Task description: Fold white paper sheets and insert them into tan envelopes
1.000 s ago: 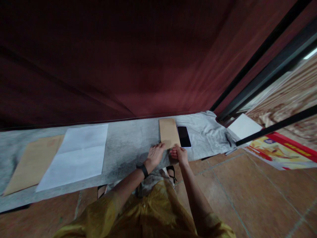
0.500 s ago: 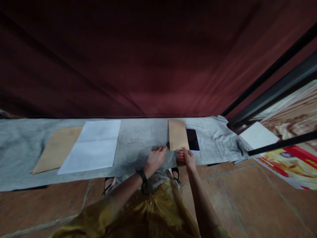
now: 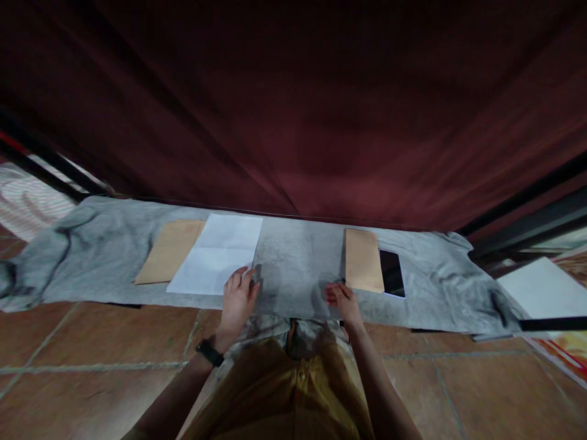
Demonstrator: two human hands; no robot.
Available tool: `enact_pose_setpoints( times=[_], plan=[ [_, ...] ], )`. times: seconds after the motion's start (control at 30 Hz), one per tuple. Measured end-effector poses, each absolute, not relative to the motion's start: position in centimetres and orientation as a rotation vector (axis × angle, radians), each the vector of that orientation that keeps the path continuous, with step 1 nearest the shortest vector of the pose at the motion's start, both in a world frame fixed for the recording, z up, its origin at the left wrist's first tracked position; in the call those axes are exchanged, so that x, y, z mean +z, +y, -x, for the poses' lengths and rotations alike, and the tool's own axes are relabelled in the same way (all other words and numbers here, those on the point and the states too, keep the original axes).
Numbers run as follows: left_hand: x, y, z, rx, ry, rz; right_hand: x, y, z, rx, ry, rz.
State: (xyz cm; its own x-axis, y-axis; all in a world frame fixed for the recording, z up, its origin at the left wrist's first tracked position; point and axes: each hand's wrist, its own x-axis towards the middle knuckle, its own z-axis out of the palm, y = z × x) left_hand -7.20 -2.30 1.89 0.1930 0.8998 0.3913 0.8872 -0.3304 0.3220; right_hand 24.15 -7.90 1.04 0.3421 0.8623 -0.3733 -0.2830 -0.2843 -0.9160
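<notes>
Left hand (image 3: 238, 299) now at white sheet (image 3: 219, 255)

Open passage: bare grey cloth (image 3: 298, 263) between the white sheet (image 3: 215, 253) and the small brown envelope (image 3: 364, 267), bounded near by the left hand (image 3: 238, 299) and right hand (image 3: 343, 300). The red curtain (image 3: 293, 122) closes the far edge. A phone (image 3: 392, 273) lies just beside the envelope's right side.
</notes>
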Motion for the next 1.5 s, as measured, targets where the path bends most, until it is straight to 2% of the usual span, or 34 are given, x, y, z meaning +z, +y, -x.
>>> enact_pose_setpoints(
  times=[0.2,0.4,0.87,1.1,1.5],
  plan=[
    [1.2,-3.4,13.1,0.637,1.89,-2.485,1.8,-5.3,-14.5,1.493,-0.71,1.365],
    [1.3,-3.2,13.9,0.454,1.92,-2.468,2.4,-2.3,-7.5,1.663,-0.756,1.503],
    [3.9,-3.3,13.8,0.304,1.845,-2.428,2.4,-0.1,-1.8,1.566,-0.887,1.574],
    [3.5,-3.3,13.9,0.313,1.841,-2.433,2.3,-0.2,-1.0,1.438,-1.06,1.633],
    [2.4,-3.5,13.8,0.403,1.846,-2.436,1.5,1.2,-0.4,1.537,-1.026,1.561]
  ],
)
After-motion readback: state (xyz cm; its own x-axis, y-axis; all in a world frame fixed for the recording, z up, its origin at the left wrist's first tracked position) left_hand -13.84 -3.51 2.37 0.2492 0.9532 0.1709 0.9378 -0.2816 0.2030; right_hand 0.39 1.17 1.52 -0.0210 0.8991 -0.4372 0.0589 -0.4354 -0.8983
